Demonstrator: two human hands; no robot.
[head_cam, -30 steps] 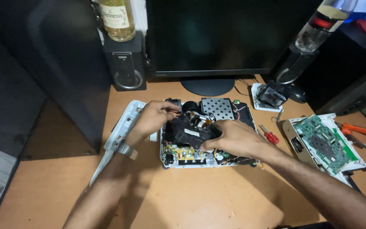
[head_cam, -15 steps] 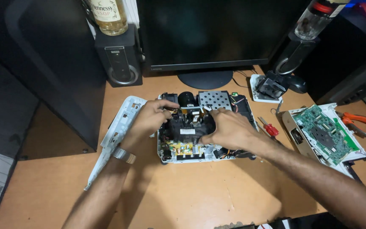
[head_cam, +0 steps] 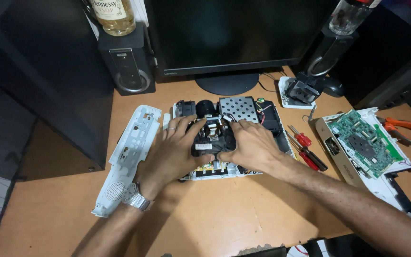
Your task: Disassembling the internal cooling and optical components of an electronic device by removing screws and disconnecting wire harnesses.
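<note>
An opened white projector chassis point(head_cam: 236, 170) lies in the middle of the wooden desk, its circuit boards and a perforated metal shield point(head_cam: 238, 108) exposed. A black optical block point(head_cam: 212, 138) sits in its centre. My left hand point(head_cam: 174, 150) grips the block's left side, with a metal watch on the wrist. My right hand point(head_cam: 253, 145) holds the block's right side, fingers spread over it. Both hands press on the same black part.
A white plastic cover panel point(head_cam: 127, 154) lies left of the chassis. Two red-handled screwdrivers point(head_cam: 305, 147) lie to the right, then a white shell with a green circuit board point(head_cam: 365, 143) and orange pliers point(head_cam: 398, 126). A monitor stand point(head_cam: 228, 83), speaker point(head_cam: 127, 62) and bottle point(head_cam: 115, 16) stand behind.
Both hands have closed in around the black optical block, the left sliding from the chassis edge onto the block. The view has shifted slightly.
</note>
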